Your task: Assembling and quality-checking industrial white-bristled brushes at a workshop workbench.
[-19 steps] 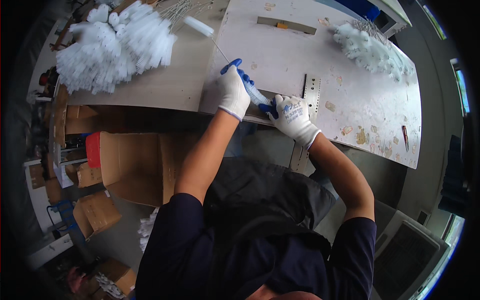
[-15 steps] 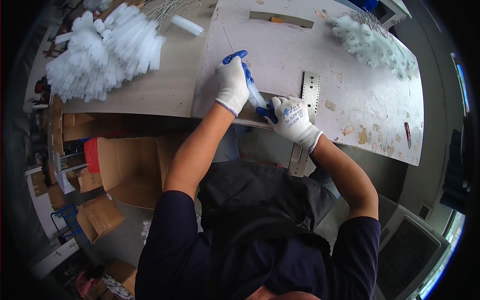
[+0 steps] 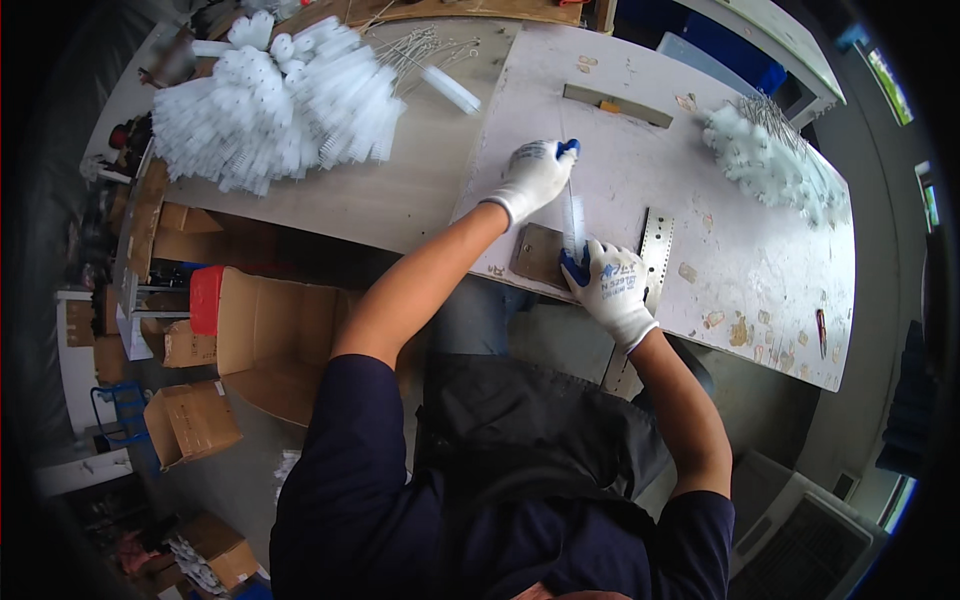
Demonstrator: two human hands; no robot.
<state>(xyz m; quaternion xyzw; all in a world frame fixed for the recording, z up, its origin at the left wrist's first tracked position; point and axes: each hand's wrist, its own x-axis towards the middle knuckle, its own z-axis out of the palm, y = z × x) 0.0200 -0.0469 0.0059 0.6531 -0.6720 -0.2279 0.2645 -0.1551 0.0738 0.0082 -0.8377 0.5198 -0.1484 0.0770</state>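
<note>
Left grip (image 3: 540, 174) has moved up the wire (image 3: 570, 186), pinching it; right grip (image 3: 612, 284) pinches the straightened, white-bristled brush (image 3: 573, 225).

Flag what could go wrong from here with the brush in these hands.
The thin stem of the white brush could bend, since the left hand grips it while the right hand holds the bristled end. The right hand's glove might also snag on the perforated metal strip, which lies close beside it and juts past the front edge of the table.

Workshop: heaped brushes (image 3: 280, 115), cardboard boxes (image 3: 193, 423)
</note>
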